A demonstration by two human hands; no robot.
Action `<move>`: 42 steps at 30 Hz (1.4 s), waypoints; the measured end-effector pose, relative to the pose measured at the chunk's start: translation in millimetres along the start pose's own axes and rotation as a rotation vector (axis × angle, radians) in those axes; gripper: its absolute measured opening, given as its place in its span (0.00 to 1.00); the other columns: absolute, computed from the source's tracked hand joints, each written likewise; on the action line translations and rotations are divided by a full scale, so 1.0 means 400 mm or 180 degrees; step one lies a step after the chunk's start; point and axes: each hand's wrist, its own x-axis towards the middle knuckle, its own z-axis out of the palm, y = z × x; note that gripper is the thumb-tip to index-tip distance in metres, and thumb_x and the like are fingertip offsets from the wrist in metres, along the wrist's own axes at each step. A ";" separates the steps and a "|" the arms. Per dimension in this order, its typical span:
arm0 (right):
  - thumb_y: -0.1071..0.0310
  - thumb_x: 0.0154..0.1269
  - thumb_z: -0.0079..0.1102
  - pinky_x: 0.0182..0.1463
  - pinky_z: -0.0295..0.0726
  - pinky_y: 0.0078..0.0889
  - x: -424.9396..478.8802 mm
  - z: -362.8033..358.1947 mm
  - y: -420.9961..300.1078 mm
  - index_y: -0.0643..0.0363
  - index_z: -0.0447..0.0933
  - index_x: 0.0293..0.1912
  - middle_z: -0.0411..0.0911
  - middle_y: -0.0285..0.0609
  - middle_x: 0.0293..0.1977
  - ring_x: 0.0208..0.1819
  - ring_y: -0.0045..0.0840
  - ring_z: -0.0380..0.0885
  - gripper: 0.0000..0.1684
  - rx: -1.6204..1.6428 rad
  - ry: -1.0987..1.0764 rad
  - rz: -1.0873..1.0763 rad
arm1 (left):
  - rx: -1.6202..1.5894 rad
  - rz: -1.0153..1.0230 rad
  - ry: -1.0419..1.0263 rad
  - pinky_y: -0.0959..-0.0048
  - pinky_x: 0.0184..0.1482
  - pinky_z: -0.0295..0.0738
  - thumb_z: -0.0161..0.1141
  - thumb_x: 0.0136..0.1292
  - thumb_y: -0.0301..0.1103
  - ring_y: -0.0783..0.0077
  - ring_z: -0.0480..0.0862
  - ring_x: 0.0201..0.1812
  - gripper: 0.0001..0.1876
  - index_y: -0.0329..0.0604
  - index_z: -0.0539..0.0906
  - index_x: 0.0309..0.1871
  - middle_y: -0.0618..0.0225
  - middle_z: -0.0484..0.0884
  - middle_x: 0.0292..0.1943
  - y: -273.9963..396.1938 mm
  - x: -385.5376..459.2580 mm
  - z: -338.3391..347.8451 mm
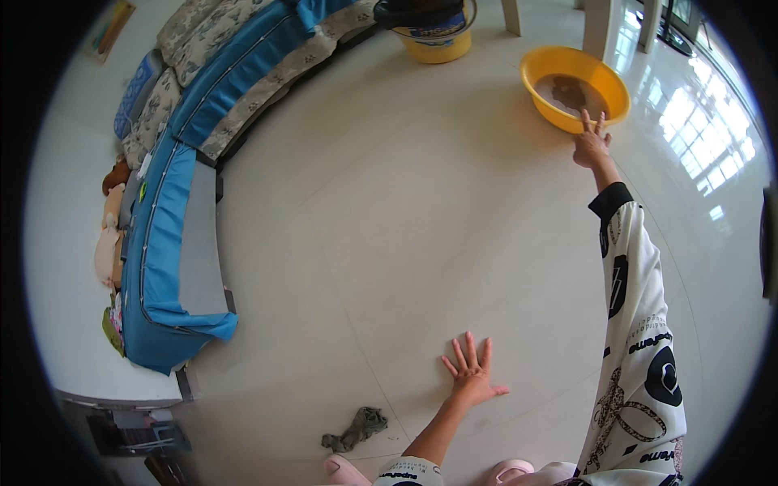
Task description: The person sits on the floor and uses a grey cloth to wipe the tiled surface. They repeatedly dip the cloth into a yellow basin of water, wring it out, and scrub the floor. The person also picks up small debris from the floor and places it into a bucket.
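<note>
My left hand (471, 379) lies palm down on the tiled floor (389, 225), fingers spread and holding nothing. At upper right my right hand (591, 146) reaches to the near rim of a yellow plastic basin (617, 91); two of its fingers extend over the rim, and whether they grip it cannot be told. Murky brown water (568, 94) stands in the basin. A crumpled grey wet-looking cloth (355, 429) rests on the floor to the left of my left forearm, close to a pink slipper (345, 471).
Along the left runs a sofa (161, 243) with blue covers and patterned cushions. A yellow bucket (440, 48) with a dark thing over its top stands at the top, beside pale furniture legs (598, 30). Another pink slipper (509, 471) shows at the bottom.
</note>
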 end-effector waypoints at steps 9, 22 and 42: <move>0.78 0.58 0.53 0.66 0.52 0.76 0.019 0.032 0.022 0.60 0.80 0.47 0.64 0.41 0.58 0.62 0.37 0.63 0.16 -0.0397 0.0601 -0.0572 | -0.0042 0.0091 0.0099 0.25 0.62 0.21 0.68 0.43 0.69 0.30 0.20 0.71 0.68 0.50 0.34 0.77 0.41 0.21 0.74 -0.026 -0.011 0.004; 0.74 0.58 0.54 0.59 0.54 0.88 -0.078 0.129 -0.091 0.54 0.82 0.47 0.64 0.41 0.58 0.60 0.44 0.65 0.17 -0.0274 0.0068 -0.0902 | -0.0283 0.0236 0.0474 0.30 0.67 0.28 0.70 0.45 0.61 0.35 0.24 0.74 0.65 0.55 0.34 0.77 0.42 0.22 0.74 0.049 0.217 -0.106; 0.76 0.52 0.56 0.60 0.56 0.85 -0.445 0.140 -0.250 0.64 0.81 0.41 0.59 0.45 0.60 0.59 0.48 0.62 0.14 0.0070 -0.0737 -0.1902 | -0.0664 0.0717 0.1184 0.43 0.72 0.41 0.65 0.58 0.47 0.44 0.43 0.76 0.50 0.44 0.45 0.76 0.44 0.43 0.75 -0.402 -0.051 -0.003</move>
